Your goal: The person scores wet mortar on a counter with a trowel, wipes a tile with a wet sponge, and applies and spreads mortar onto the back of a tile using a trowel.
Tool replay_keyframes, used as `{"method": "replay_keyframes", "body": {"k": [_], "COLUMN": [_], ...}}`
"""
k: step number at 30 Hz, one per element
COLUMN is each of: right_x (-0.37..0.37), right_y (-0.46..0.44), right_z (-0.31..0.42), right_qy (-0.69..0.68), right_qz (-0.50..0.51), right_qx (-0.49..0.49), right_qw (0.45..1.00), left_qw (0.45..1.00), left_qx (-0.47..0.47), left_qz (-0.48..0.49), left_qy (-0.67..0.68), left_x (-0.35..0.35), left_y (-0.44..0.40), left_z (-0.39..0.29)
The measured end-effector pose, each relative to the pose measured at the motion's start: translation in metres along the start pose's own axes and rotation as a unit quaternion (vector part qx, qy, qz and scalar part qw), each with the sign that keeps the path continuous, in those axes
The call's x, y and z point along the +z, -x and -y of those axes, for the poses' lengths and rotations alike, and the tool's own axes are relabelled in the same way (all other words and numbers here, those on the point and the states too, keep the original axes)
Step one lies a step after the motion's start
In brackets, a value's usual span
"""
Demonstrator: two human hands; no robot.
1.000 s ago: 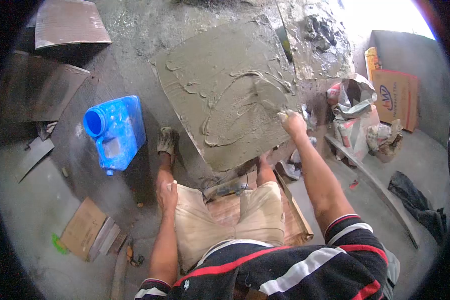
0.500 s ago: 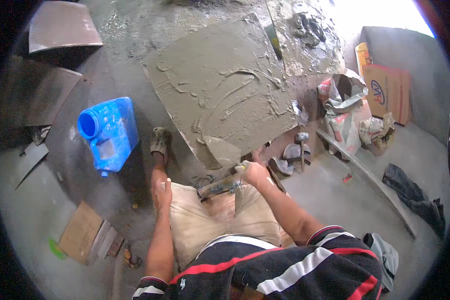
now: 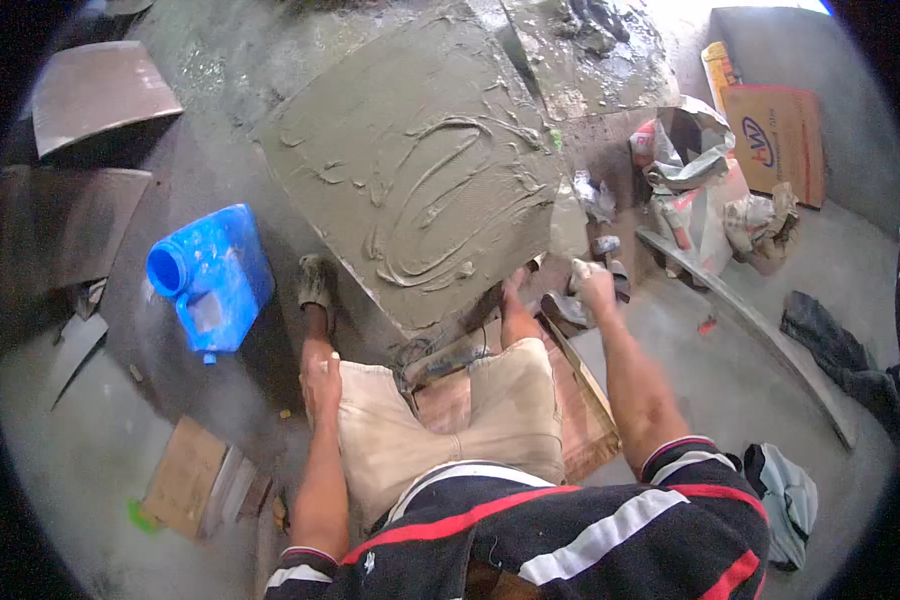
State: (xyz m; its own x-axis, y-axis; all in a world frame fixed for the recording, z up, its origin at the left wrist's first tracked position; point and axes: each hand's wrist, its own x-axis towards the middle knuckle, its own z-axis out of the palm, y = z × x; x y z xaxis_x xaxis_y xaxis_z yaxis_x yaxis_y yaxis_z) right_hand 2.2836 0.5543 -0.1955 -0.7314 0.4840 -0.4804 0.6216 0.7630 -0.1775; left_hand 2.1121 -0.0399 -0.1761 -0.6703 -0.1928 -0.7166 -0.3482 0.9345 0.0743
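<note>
A large square slab (image 3: 400,170) is coated with wet grey mortar marked by curved ridges. My right hand (image 3: 594,282) is closed round the handle of a trowel (image 3: 569,222), whose blade stands at the slab's right edge. Resting on my left knee, my left hand (image 3: 321,383) has its thumb raised and its other fingers mostly hidden along the leg; whether it holds anything cannot be seen. Beige shorts (image 3: 450,410) cover my thighs. Beyond the slab's upper right edge lies a second board (image 3: 595,70) with a dark heap of wet mortar.
A blue jug (image 3: 215,275) stands left of my left foot. At the right are an opened bag (image 3: 695,215), a cardboard box (image 3: 778,145), a long bar (image 3: 760,345) and dark cloth (image 3: 840,350). Tiles (image 3: 105,95) lie upper left, and stacked pieces (image 3: 190,480) lower left.
My right hand and the trowel went from the slab's right part down to its near corner, then out to its right edge. The ridges on the mortar have changed shape. My left hand stays on the knee.
</note>
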Motion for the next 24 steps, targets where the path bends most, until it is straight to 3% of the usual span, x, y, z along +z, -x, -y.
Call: {"method": "replay_keyframes", "body": {"k": [1, 5, 7, 8, 9, 11, 12, 13, 14, 15, 16, 17, 19, 21, 23, 24], "right_x": [0.014, 0.095, 0.143, 0.086, 0.084, 0.079, 0.038, 0.036, 0.033, 0.027, 0.021, 0.01, -0.014, -0.066, -0.084, -0.086], "right_y": [0.005, 0.077, 0.133, 0.138, 0.141, 0.144, 0.132, 0.113, 0.091, 0.065, 0.039, 0.005, -0.057, -0.095, -0.134, -0.157], "right_z": [0.017, 0.125, 0.151, 0.201, 0.204, 0.207, 0.226, 0.222, 0.212, 0.207, 0.203, 0.204, 0.193, 0.228, 0.228, 0.225], "right_qy": [0.055, 0.03, -0.223, -0.227, -0.225, -0.063, -0.051, -0.048, 0.054, 0.115, 0.175, 0.195, 0.183, 0.135, 0.045, 0.039], "right_qz": [0.054, 0.105, 0.125, 0.167, 0.17, 0.272, 0.248, 0.243, 0.184, 0.162, 0.136, 0.151, 0.034, 0.069, 0.003, -0.017], "right_qx": [-0.053, -0.061, 0.034, 0.062, 0.056, 0.02, -0.018, -0.029, -0.149, -0.185, -0.219, -0.172, -0.241, -0.088, -0.016, -0.038], "right_qw": [0.996, 0.992, 0.966, 0.958, 0.958, 0.96, 0.967, 0.968, 0.97, 0.962, 0.95, 0.954, 0.952, 0.984, 0.999, 0.998], "left_qw": [1.0, 1.0, 1.0, 0.999, 0.999, 0.996, 0.996, 0.998, 0.997, 0.995, 0.995, 0.994, 0.993, 0.99, 0.991, 0.989], "left_qx": [-0.011, -0.017, 0.002, -0.005, -0.01, -0.054, -0.057, -0.003, 0.024, 0.051, 0.022, -0.004, 0.024, 0.049, 0.0, 0.008], "left_qz": [-0.025, -0.004, -0.024, 0.004, 0.001, 0.053, 0.044, 0.005, -0.015, -0.035, -0.008, 0.02, -0.002, -0.021, -0.005, -0.032], "left_qy": [-0.01, 0.013, 0.017, 0.04, 0.043, 0.051, 0.059, 0.065, 0.07, 0.074, 0.092, 0.11, 0.119, 0.131, 0.136, 0.142], "left_x": [-0.003, -0.001, -0.003, -0.005, -0.011, -0.027, -0.022, -0.009, -0.008, -0.007, -0.015, -0.02, -0.012, 0.001, 0.013, 0.032], "left_y": [0.003, -0.002, -0.001, -0.004, -0.002, 0.003, -0.003, -0.007, -0.006, -0.005, 0.0, 0.002, 0.0, -0.004, -0.011, -0.018], "left_z": [-0.003, 0.01, 0.011, 0.012, 0.009, -0.001, 0.007, 0.023, 0.027, 0.031, 0.023, 0.018, 0.028, 0.04, 0.051, 0.064]}}
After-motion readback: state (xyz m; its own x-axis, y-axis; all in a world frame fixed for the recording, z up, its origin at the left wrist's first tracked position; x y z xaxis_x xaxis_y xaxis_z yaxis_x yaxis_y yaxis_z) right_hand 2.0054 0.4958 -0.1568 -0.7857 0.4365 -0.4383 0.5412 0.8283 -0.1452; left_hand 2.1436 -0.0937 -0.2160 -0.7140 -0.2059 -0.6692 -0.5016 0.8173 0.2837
